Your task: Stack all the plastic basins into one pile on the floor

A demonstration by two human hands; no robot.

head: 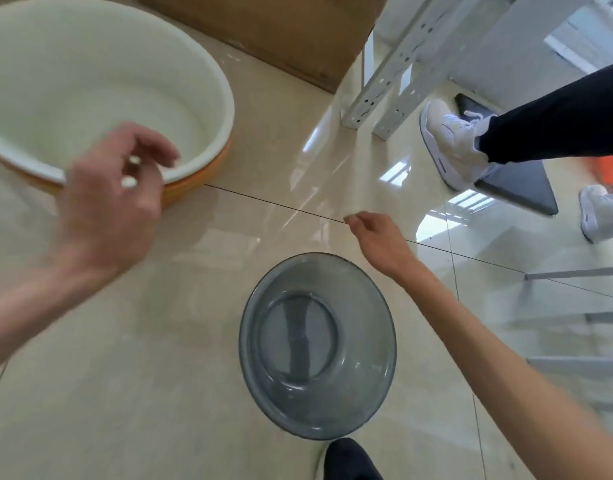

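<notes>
Grey translucent basin [317, 344] sat alone on the glossy tiled floor [125, 393], near the viewer. Far left, a white basin [73, 81] nested inside an orange basin [197, 183]. The left hand [114, 199], fingers loosely curled and empty, hovered by their rim. The right hand [377, 237], also empty, reached above the floor beyond the grey basin.

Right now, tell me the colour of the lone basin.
Smoky translucent grey basin, clearest in the head view.

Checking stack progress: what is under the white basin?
An orange basin sits under the white basin, its wall showing below the white rim. Whether more basins lie nested beneath is hidden. The grey basin stands apart on the floor.
</notes>
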